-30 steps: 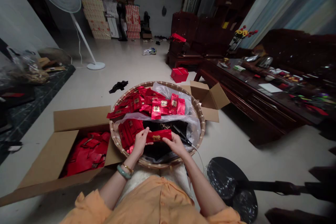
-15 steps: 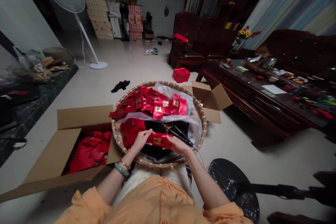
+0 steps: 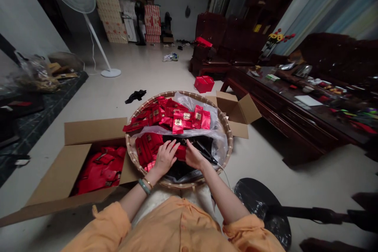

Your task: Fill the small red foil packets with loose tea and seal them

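A red foil packet (image 3: 181, 152) is held low over the front of the round bamboo basket (image 3: 129, 147). My right hand (image 3: 195, 156) grips its right end, thumb on top. Over its left part lies my left hand (image 3: 165, 158), fingers stretched and slightly apart, covering much of the packet. Left of that hand, more red packets (image 3: 146, 147) lie stacked. Behind the hands, red packets with gold labels (image 3: 178, 123) rest on clear plastic (image 3: 218, 136). A black tong-shaped device like a hair straightener (image 3: 207, 153), with a pale cord, lies beside my right hand on a black sheet (image 3: 178, 172).
An open carton (image 3: 73, 165) of red packets stands at the left, and another open carton (image 3: 238, 112) behind the basket's right side. A dark wooden table (image 3: 265, 98) is at the right. A black round base (image 3: 251, 197) stands near my right arm; a white fan (image 3: 110, 73) stands farther back.
My left hand has gone from pinching the packet's left end to lying over it with fingers spread. The packet has risen slightly and turned, its gold print now out of sight.
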`<state>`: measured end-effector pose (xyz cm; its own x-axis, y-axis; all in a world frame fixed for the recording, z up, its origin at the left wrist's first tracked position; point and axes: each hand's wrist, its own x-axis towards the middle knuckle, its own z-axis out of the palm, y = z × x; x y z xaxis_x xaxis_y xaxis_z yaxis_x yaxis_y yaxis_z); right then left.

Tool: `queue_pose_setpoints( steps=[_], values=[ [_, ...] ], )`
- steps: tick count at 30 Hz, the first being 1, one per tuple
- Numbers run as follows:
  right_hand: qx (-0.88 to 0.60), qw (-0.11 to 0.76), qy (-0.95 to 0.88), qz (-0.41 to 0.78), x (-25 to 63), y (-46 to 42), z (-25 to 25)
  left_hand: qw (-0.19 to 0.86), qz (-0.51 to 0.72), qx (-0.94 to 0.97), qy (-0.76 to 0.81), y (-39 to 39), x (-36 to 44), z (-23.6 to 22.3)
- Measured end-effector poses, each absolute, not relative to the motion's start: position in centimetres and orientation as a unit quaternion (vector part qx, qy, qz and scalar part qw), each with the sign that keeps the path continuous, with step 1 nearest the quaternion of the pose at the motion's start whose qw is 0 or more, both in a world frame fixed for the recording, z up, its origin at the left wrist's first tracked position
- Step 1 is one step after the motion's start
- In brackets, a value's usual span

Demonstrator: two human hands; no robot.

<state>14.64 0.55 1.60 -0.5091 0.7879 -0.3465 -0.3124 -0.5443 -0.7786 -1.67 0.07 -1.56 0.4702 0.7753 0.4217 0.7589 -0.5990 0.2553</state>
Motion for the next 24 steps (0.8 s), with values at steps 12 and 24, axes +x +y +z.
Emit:
queue_pose_setpoints(
  steps=[12, 24],
  values=[
    [-0.401, 0.297, -0.343, 0.796, 14.3, 1.9, 1.3, 0.039, 0.275, 0.83, 0.483, 0.6, -1.6, -2.7],
    [-0.445, 0.316, -0.386, 0.744, 15.0, 2.0, 1.5, 0.032, 0.301, 0.835, 0.459, 1.4, -2.4, -3.4]
  ],
)
